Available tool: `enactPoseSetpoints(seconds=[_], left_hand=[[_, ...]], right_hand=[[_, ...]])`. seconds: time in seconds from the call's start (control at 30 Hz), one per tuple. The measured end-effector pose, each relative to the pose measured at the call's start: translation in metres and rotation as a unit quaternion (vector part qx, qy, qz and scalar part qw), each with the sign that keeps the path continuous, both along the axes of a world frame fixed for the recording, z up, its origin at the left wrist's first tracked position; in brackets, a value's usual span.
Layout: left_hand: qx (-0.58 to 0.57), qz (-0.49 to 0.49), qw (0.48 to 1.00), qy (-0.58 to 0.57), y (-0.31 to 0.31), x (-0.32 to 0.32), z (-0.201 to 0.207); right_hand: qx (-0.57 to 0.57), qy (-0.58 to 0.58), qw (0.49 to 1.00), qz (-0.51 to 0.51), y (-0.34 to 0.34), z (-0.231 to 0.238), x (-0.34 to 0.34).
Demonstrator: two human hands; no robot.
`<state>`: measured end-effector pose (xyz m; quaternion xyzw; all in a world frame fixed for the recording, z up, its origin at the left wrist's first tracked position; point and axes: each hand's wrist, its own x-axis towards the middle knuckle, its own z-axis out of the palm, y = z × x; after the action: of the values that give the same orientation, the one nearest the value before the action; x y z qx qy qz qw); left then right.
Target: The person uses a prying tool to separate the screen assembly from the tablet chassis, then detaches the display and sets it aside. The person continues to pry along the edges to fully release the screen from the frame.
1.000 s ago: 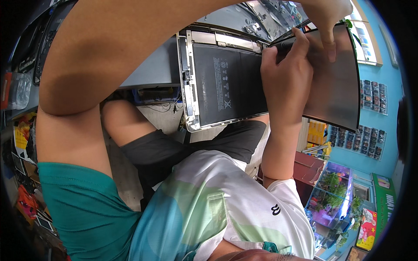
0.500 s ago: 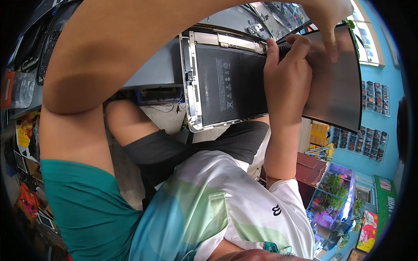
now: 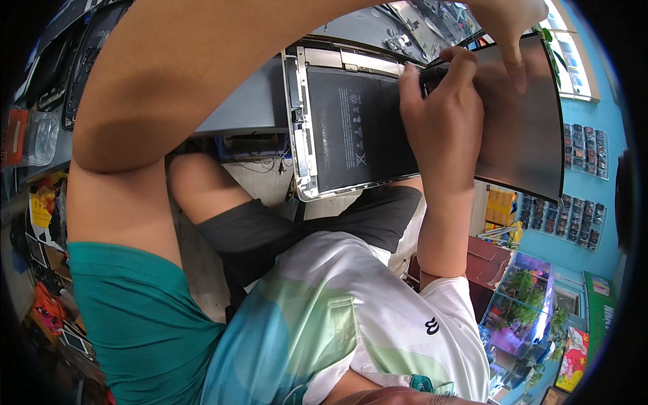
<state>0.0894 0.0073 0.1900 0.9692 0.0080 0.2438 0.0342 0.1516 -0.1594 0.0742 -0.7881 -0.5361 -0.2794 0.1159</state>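
An opened tablet body (image 3: 378, 125) lies face up across the bench edge, above my lap. Its large black battery (image 3: 368, 135) and silver metal strips show. To its right, the tablet's screen panel (image 3: 520, 135) is tilted up, its grey back facing me. My left hand (image 3: 509, 44) reaches over from the far side and grips the panel's upper edge, thumb on the grey back. My right hand (image 3: 445, 104) is at the joint between body and panel, thumb and fingers bent round a small dark piece (image 3: 432, 75) that I cannot make out.
Behind the tablet, loose small parts (image 3: 401, 42) lie on the grey bench (image 3: 250, 94). Clear plastic containers (image 3: 40, 138) stand at the far left. A fish tank (image 3: 520, 297) and racks of small items (image 3: 584, 152) are at the right, by the blue wall.
My right hand has moved slightly left along the joint, its thumb shifting down and left. My left hand keeps its grip on the screen panel. The whole view has shifted a little.
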Motion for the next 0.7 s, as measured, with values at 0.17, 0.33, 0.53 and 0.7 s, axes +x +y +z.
enactPoseSetpoints(seconds=[0.17, 0.33, 0.53, 0.7], left_hand=[[-0.009, 0.008, 1.0, 0.009, -0.006, -0.011, 0.003], [-0.022, 0.005, 1.0, 0.01, -0.003, -0.004, 0.002], [-0.024, 0.003, 1.0, 0.015, -0.003, -0.002, 0.001], [-0.018, 0.007, 1.0, 0.007, -0.003, 0.0, 0.003]], right_hand=[[-0.015, 0.01, 1.0, 0.012, -0.002, 0.0, 0.005], [-0.036, 0.054, 0.997, -0.047, -0.002, 0.004, -0.002], [-0.017, 0.063, 0.998, -0.014, -0.008, 0.002, 0.0], [-0.015, 0.058, 0.998, 0.001, -0.014, 0.0, 0.001]])
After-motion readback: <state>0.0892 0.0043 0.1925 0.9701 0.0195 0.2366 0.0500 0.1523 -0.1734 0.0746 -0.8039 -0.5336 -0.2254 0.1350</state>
